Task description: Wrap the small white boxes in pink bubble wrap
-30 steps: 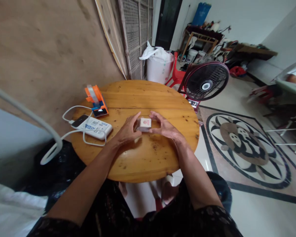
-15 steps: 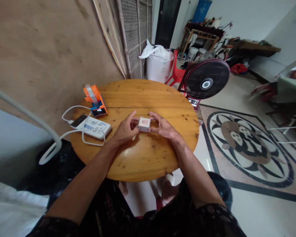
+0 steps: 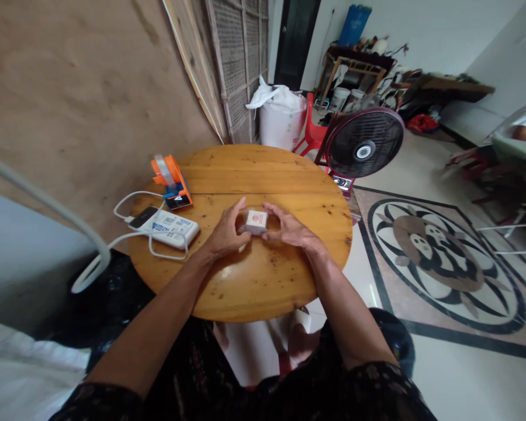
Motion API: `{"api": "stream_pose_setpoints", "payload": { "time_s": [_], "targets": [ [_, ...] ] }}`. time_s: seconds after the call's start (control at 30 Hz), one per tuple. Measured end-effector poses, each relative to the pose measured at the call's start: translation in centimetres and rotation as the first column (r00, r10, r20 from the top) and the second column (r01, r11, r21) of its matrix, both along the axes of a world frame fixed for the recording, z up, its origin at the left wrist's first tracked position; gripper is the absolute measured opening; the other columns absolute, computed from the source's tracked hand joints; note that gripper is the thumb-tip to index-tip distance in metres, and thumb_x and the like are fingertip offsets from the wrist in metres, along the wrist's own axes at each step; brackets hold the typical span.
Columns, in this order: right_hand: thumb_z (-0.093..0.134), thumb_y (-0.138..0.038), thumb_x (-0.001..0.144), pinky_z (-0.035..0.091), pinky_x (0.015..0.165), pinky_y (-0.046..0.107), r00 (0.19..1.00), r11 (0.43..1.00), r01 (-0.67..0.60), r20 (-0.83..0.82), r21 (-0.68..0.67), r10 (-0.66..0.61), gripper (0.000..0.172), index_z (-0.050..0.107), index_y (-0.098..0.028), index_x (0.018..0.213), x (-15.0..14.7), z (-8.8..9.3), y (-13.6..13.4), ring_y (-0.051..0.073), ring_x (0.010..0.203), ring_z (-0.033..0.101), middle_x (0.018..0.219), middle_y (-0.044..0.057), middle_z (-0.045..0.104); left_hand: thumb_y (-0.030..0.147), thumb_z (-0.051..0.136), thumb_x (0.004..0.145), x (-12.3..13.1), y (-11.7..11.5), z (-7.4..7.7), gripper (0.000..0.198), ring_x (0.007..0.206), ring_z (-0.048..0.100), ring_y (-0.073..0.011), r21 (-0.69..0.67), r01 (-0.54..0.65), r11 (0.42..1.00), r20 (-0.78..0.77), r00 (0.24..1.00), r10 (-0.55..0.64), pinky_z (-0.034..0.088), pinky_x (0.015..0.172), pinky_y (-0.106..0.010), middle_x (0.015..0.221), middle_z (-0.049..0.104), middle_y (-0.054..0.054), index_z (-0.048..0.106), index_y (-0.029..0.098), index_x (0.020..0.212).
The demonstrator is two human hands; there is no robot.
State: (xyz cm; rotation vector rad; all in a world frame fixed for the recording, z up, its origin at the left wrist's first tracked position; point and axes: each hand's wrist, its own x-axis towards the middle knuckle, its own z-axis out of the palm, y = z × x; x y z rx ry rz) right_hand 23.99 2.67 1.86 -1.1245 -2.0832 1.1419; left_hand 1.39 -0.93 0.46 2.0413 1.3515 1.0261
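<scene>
A small white box [image 3: 257, 219] with red print on top is between my two hands over the round wooden table [image 3: 263, 280]. Its sides look shiny, like clear wrapping. My left hand [image 3: 230, 230] curves around the box's left side, thumb tip at the near corner and index finger raised. On the opposite side, my right hand [image 3: 290, 227] mirrors this, its thumb by the near right corner. The other fingers are partly hidden or blurred. Whether the box rests on the tabletop or is slightly lifted, I cannot tell.
Left on the table lie a white power bank [image 3: 170, 228] with a white cable [image 3: 169, 256] and an orange-and-blue stand [image 3: 173, 181]. A fan [image 3: 362, 146] stands beyond the right edge, near a red chair [image 3: 311, 128] and a white sack [image 3: 283, 117].
The view has shifted slightly. Both hands stay around the box; their fingers have moved a little, and its front face looks slightly turned.
</scene>
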Motion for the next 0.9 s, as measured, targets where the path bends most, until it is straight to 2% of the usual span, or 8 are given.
{"api": "stream_pose_setpoints", "payload": {
  "time_s": [0.2, 0.33, 0.43, 0.53, 0.57, 0.63, 0.73, 0.9],
  "targets": [
    [0.076, -0.026, 0.07, 0.029, 0.116, 0.048, 0.997, 0.993, 0.073, -0.045, 0.091, -0.07, 0.084, 0.039, -0.027, 0.146, -0.7, -1.8, 0.5, 0.025, 0.131, 0.05, 0.137, 0.007, 0.056, 0.019, 0.066, 0.069, 0.4, 0.3, -0.3, 0.088, 0.116, 0.056, -0.0276, 0.04, -0.058, 0.998, -0.007, 0.998, 0.058, 0.043, 0.105, -0.048, 0.125, 0.057, -0.013, 0.029, 0.018, 0.148],
    [0.074, -0.027, 0.071, 0.031, 0.116, 0.046, 0.998, 1.0, 0.011, -0.057, -0.01, -0.011, 0.084, 0.037, -0.026, 0.146, -0.2, -1.1, 0.3, 0.024, 0.133, 0.048, 0.141, 0.007, 0.054, 0.021, 0.065, 0.068, 0.3, 0.3, -0.3, 0.088, 0.117, 0.055, -0.0291, 0.031, -0.047, 0.998, -0.052, 0.997, 0.049, 0.043, 0.105, -0.048, 0.126, 0.056, -0.015, 0.029, 0.015, 0.148],
    [0.073, -0.026, 0.067, 0.035, 0.113, 0.041, 0.978, 0.996, -0.004, -0.21, -0.093, -0.016, 0.081, 0.042, -0.025, 0.142, 0.2, -0.7, 0.7, 0.023, 0.134, 0.046, 0.143, 0.007, 0.052, 0.021, 0.062, 0.067, -0.1, 0.3, -0.1, 0.089, 0.128, 0.048, -0.0325, -0.002, -0.012, 1.0, -0.045, 0.999, 0.012, 0.036, 0.111, -0.052, 0.137, 0.048, -0.02, 0.028, 0.01, 0.149],
    [0.069, -0.026, 0.065, 0.048, 0.1, 0.037, 0.856, 0.952, 0.263, -0.417, -0.16, -0.306, 0.057, 0.056, -0.021, 0.12, 0.2, -1.2, 1.9, 0.021, 0.112, 0.062, 0.124, 0.008, 0.064, 0.019, 0.057, 0.067, -0.6, 0.6, -0.4, 0.087, 0.135, 0.042, -0.0312, -0.058, 0.024, 0.998, 0.088, 0.996, -0.019, 0.032, 0.114, -0.052, 0.146, 0.042, -0.018, 0.028, 0.014, 0.149],
    [0.066, -0.029, 0.066, 0.052, 0.092, 0.036, 0.785, 0.907, 0.379, -0.454, -0.184, -0.421, 0.046, 0.058, -0.02, 0.11, 0.1, -1.6, 2.3, 0.019, 0.097, 0.066, 0.114, 0.007, 0.067, 0.018, 0.055, 0.067, -0.7, 0.9, -0.6, 0.084, 0.134, 0.043, -0.0296, -0.091, 0.016, 0.996, 0.171, 0.985, -0.001, 0.033, 0.114, -0.051, 0.145, 0.043, -0.017, 0.03, 0.016, 0.148],
    [0.058, -0.035, 0.072, 0.054, 0.077, 0.032, 0.696, 0.835, 0.513, -0.473, -0.199, -0.54, 0.03, 0.057, -0.019, 0.098, -0.3, -2.4, 3.1, 0.013, 0.07, 0.064, 0.101, 0.005, 0.067, 0.018, 0.051, 0.069, -0.8, 1.5, -1.1, 0.074, 0.127, 0.052, -0.0266, -0.176, -0.049, 0.983, 0.351, 0.93, 0.11, 0.04, 0.109, -0.049, 0.138, 0.052, -0.016, 0.038, 0.017, 0.142],
    [0.054, -0.036, 0.074, 0.051, 0.063, 0.026, 0.673, 0.813, 0.557, -0.48, -0.171, -0.562, 0.023, 0.055, -0.02, 0.091, -0.8, -3.4, 3.7, 0.008, 0.055, 0.055, 0.092, 0.001, 0.064, 0.021, 0.051, 0.073, -0.7, 2.3, -1.7, 0.053, 0.116, 0.06, -0.0244, -0.287, -0.155, 0.945, 0.5, 0.817, 0.286, 0.045, 0.105, -0.046, 0.122, 0.063, -0.014, 0.05, 0.016, 0.126],
    [0.053, -0.031, 0.074, 0.048, 0.057, 0.023, 0.674, 0.813, 0.565, -0.492, -0.14, -0.552, 0.018, 0.056, -0.02, 0.087, -1.1, -3.7, 3.5, 0.007, 0.052, 0.055, 0.082, -0.002, 0.062, 0.027, 0.058, 0.073, -0.7, 2.4, -2.0, 0.04, 0.114, 0.061, -0.0232, -0.285, -0.168, 0.944, 0.532, 0.791, 0.301, 0.045, 0.105, -0.045, 0.116, 0.067, -0.009, 0.058, 0.021, 0.113]
  ]
}}
